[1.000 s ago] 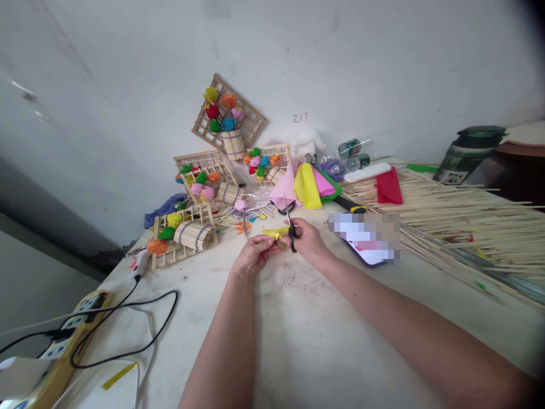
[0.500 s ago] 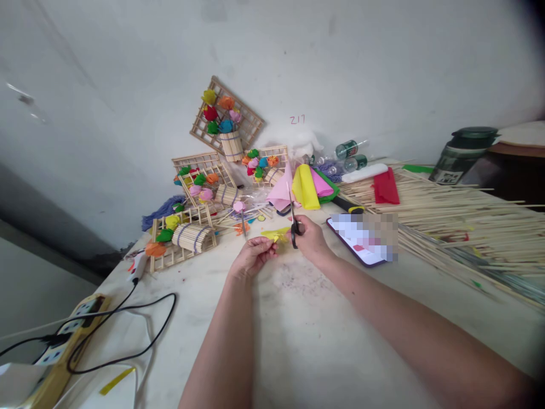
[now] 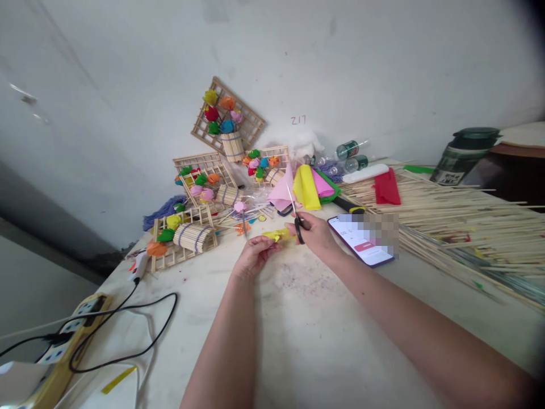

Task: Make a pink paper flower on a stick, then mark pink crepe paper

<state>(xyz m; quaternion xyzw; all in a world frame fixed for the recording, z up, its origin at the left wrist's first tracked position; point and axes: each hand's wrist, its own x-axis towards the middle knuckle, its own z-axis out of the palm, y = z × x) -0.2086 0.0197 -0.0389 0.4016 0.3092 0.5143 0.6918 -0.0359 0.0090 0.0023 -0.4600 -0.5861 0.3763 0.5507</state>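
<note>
1. Right, centre of the frame, and the left grip (image 3: 258, 253) is closed on the yellow paper piece (image 3: 276, 234), thumb and fingertips pinching its near end so the rest juts out rightward, probably to keep it steady while leaving an edge free
2. Just beside it, the right grip (image 3: 315, 233) is wrapped around the scissors (image 3: 297, 222), fingers at the black handles, blades pointing to the top of the frame; that angle looks handy for keeping the tips clear of the left fingers
3. And the paper sits between the two hands, with the right fingertips so close to its edge that I can't tell whether they touch
4. Up past the blades, upper centre, there's the yellow sheet (image 3: 307, 190) with the pink sheet (image 3: 281, 192) beside it, loosely folded, likely parked there for easy reach
5. Over to the right of centre, the phone (image 3: 361, 244) lies face up on the counter (image 3: 289, 335), screen turned up, presumably so it can be glanced at
6. Further right, thin sticks (image 3: 451, 213) spread in a broad layer, mostly lying the same way, perhaps for picking out singly
7. Now the upper left of centre: a lattice panel (image 3: 251, 116) tilted against the wall, paper flowers on its front facing outward, which suits display, and well apart from both hands
</note>
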